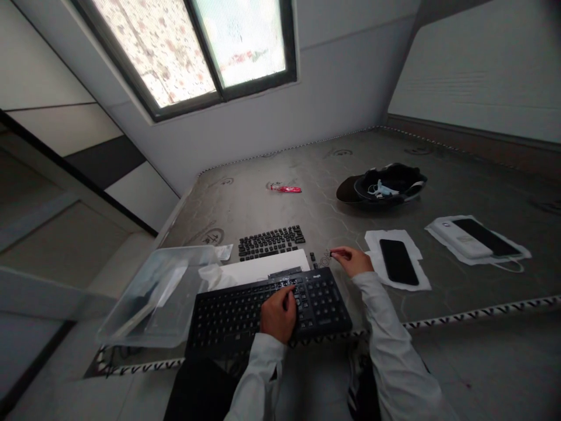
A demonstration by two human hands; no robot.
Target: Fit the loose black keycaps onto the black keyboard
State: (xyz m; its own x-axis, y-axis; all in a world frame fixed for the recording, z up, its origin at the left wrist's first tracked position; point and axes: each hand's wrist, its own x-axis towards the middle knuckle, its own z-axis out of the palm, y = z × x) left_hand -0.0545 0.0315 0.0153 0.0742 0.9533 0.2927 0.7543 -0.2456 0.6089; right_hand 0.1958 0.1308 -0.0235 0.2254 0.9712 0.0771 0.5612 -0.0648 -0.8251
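Keyboard, long, black, plastic (228, 310), at six o'clock in view, and the step in hand looks like key-by-key handling! Left hand (279, 316) is curled down over the keys; whether it grips anything, I can't tell. Right hand (354, 261), at two o'clock from the keyboard, pinches a tiny dark piece (332, 254), likely a keycap. Next move calls for a light, precise touch, I'd judge. The board slants up rightward, number pad (324, 298) toward three; at twelve sit neat rows of small black keycaps (272, 242).
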